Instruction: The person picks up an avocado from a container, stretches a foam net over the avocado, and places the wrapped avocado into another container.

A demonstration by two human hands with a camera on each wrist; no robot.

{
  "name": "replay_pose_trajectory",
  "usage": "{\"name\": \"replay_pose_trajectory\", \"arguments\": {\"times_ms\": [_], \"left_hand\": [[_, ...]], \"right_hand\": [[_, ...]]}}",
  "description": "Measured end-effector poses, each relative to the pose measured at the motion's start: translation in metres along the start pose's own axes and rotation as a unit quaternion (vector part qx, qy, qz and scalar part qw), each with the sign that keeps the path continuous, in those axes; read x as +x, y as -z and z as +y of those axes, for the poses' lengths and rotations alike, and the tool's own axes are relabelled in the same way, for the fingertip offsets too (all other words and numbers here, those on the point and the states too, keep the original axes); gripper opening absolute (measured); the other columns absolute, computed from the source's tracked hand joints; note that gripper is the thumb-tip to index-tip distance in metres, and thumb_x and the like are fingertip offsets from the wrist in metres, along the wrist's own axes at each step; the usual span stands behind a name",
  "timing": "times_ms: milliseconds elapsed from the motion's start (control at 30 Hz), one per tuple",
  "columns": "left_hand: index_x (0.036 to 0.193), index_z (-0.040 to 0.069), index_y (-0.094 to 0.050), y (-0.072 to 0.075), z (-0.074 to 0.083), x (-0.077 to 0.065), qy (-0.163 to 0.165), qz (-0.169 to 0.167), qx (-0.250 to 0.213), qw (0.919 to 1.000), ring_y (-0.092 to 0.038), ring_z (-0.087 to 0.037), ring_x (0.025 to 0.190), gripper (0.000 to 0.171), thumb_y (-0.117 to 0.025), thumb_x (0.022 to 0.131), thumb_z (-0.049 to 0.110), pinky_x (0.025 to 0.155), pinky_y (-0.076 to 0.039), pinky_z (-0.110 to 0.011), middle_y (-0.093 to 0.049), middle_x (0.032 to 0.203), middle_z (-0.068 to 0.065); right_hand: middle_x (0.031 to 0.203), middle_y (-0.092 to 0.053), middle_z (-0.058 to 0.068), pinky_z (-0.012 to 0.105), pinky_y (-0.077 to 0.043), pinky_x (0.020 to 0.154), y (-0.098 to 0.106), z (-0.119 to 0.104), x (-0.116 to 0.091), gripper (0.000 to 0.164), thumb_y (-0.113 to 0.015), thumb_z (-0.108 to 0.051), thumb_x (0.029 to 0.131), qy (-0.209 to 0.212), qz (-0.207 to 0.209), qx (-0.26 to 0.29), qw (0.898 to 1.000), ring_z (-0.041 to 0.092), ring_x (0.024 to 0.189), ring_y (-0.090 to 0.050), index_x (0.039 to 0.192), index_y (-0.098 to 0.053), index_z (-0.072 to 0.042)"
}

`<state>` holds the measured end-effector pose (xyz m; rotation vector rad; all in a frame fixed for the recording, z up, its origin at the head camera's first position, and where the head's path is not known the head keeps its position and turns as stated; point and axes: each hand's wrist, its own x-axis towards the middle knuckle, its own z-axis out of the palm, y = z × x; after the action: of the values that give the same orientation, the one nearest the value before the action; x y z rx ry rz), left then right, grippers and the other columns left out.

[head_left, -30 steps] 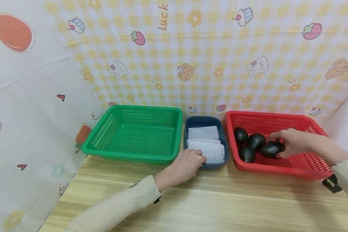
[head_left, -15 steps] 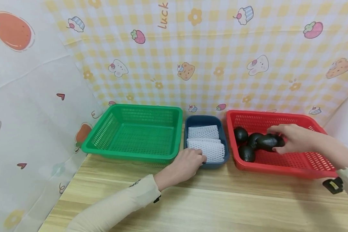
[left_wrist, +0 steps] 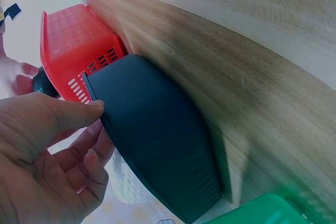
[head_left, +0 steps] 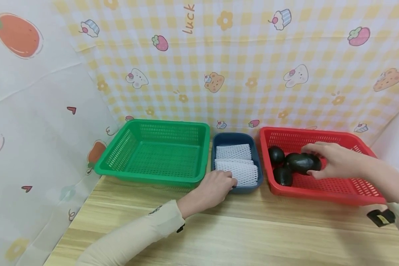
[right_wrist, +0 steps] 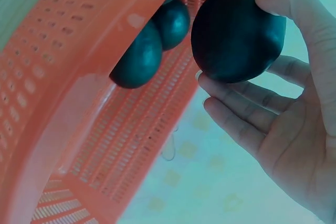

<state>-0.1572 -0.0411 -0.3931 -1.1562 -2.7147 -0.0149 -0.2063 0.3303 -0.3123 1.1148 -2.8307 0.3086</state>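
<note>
My right hand (head_left: 337, 160) holds a dark avocado (head_left: 302, 163) between thumb and fingers over the left part of the red basket (head_left: 339, 184). The same avocado (right_wrist: 236, 32) fills the grip in the right wrist view. Other avocados (head_left: 276, 155) lie close by along the basket's left side, one partly hidden by the held one. My left hand (head_left: 214, 186) is at the near left corner of the dark blue tray (head_left: 245, 190). In the left wrist view, its thumb presses the tray's rim from outside, with fingers curled on the inner side. White foam nets (head_left: 237, 173) lie in the tray.
A green basket (head_left: 166, 181) with slotted walls stands left of the blue tray. All three containers sit in a row on a wooden table (head_left: 252, 229). A patterned cloth (head_left: 239, 55) hangs behind them, and white cloth covers the left side.
My right hand has raised the avocado slightly and carried it a little left, over its neighbour. My left hand stays at the blue tray's corner.
</note>
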Motion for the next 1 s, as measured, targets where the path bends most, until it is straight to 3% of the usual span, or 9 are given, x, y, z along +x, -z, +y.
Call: {"name": "replay_pose_trajectory", "arguments": {"times_ms": [333, 1000], "left_hand": [[0.1, 0.02, -0.08, -0.003, 0.002, 0.001, 0.0, 0.0, -0.001, 1.0, -0.063, -0.012, 0.073, 0.012, -0.07, 0.098, 0.015, 0.056, -0.048, -0.023, -0.066, 0.086, 0.003], [0.1, 0.021, -0.08, -0.003, 0.0, 0.001, -0.003, 0.003, 0.013, 0.9999, -0.061, -0.012, 0.071, 0.011, -0.072, 0.096, 0.015, 0.056, -0.047, -0.023, -0.065, 0.084, 0.003]], "right_hand": [[0.108, -0.062, -0.005, 0.031, -0.053, 0.066, 0.001, -0.024, 0.0, 0.061, -0.094, -0.029, 0.068, -0.019, -0.027, 0.026, 0.999, 0.013, 0.089, -0.056, 0.12, -0.066, -0.016], [0.11, -0.061, -0.008, 0.035, -0.057, 0.072, -0.006, -0.05, 0.003, 0.065, -0.094, -0.033, 0.068, -0.004, -0.026, 0.03, 0.999, 0.011, 0.094, -0.057, 0.123, -0.065, -0.017]]}}
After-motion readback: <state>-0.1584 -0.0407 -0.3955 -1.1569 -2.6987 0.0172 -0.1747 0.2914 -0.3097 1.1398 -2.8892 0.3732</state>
